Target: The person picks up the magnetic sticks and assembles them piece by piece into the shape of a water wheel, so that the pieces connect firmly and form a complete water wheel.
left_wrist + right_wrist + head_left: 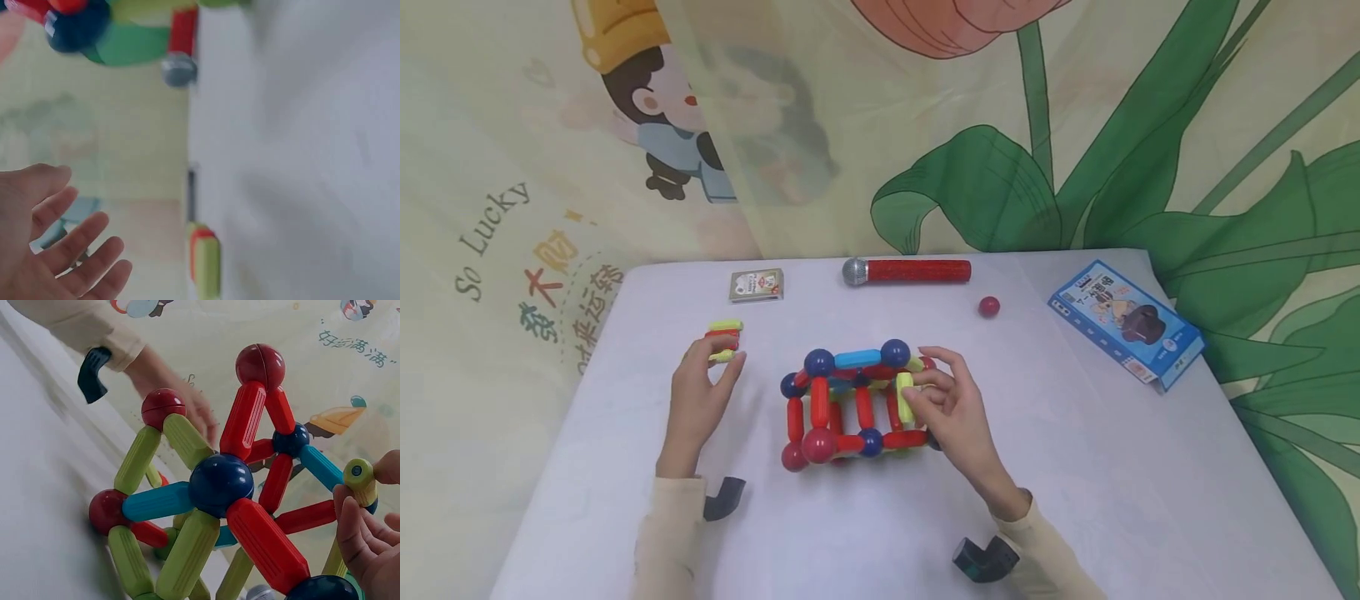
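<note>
My right hand [953, 410] pinches a yellow-green magnetic rod [905, 398] between thumb and fingers, beside the right end of a frame of magnetic rods and balls [820, 404]. In the right wrist view the rod [359, 474] shows its round end, close to the frame's blue ball [221, 485] and red rods. My left hand [698, 396] is at the left, over a few loose yellow-green and red rods [726, 325]. In the left wrist view its fingers [87, 240] are spread and relaxed, apart from the loose rods [207, 262].
Along the back of the white table [1075, 492] lie a card box [756, 285] and a red microphone [917, 271]. A loose red ball [988, 307] sits behind the frame, and a blue box [1126, 323] lies at the back right. A printed cloth hangs behind.
</note>
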Available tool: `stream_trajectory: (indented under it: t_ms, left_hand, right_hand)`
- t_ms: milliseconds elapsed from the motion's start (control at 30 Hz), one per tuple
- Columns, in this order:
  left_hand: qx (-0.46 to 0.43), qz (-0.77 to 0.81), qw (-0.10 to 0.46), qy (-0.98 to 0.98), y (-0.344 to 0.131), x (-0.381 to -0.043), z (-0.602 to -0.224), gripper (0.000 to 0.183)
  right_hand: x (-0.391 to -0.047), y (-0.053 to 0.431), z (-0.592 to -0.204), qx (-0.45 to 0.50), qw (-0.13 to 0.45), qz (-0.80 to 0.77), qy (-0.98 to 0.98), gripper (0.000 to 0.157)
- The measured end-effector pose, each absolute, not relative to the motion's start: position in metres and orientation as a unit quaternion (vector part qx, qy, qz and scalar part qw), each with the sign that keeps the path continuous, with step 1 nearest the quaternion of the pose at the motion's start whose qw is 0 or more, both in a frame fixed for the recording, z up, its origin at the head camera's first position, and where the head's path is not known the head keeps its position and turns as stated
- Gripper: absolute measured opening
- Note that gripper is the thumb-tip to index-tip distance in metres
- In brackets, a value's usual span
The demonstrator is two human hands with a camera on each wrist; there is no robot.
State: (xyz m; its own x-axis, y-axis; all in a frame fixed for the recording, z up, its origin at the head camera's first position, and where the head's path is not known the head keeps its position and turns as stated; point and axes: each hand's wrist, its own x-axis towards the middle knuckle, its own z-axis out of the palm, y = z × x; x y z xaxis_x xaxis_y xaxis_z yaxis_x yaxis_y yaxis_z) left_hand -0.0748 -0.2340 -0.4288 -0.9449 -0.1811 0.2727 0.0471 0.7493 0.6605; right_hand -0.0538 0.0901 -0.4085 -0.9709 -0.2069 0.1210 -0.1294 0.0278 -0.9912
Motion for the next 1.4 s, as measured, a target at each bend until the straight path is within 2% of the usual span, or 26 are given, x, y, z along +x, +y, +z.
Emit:
stream_trajectory:
  t_ms: [167,400,667,933,1067,1233,1333,1400]
  left_hand:
    - [0.062,-0.303,0.099,-0.946,-0.256,-0.081,-0.444,0.036]
    - [0.061,-0.259,0.008,-0.964,-0.267,-0.088,-0.446,0.046]
    - [0.048,-0.214,0.031,-0.975,-0.275,-0.093,-0.457,0.041]
    - [0.054,-0.221,0.004,-0.974,-0.282,-0.095,-0.462,0.039]
    - [0.031,-0.281,0.04,-0.958,-0.272,-0.085,-0.456,0.041]
    - [-0.045,-0.353,0.138,-0.924,-0.234,-0.058,-0.416,0.047]
    - [-0.12,-0.4,0.17,-0.892,-0.205,-0.038,-0.386,0.051]
    - [-0.173,-0.428,0.165,-0.872,-0.185,-0.026,-0.37,0.053]
  right_hand:
    - [-0.059,0.09,-0.406,-0.107,0.038,-0.685,0.719,0.053]
    - [-0.063,0.09,-0.407,-0.113,0.051,-0.701,0.703,0.052]
    - [-0.061,0.095,-0.409,-0.123,0.032,-0.693,0.71,0.045]
    - [-0.059,0.109,-0.416,-0.101,-0.015,-0.686,0.721,0.038]
    - [-0.054,0.116,-0.419,-0.097,-0.093,-0.675,0.726,0.034]
    - [-0.041,0.116,-0.414,-0.136,-0.201,-0.665,0.707,0.027]
    - [-0.029,0.109,-0.407,-0.182,-0.207,-0.681,0.678,0.026]
    - [-0.021,0.101,-0.402,-0.21,-0.19,-0.698,0.657,0.029]
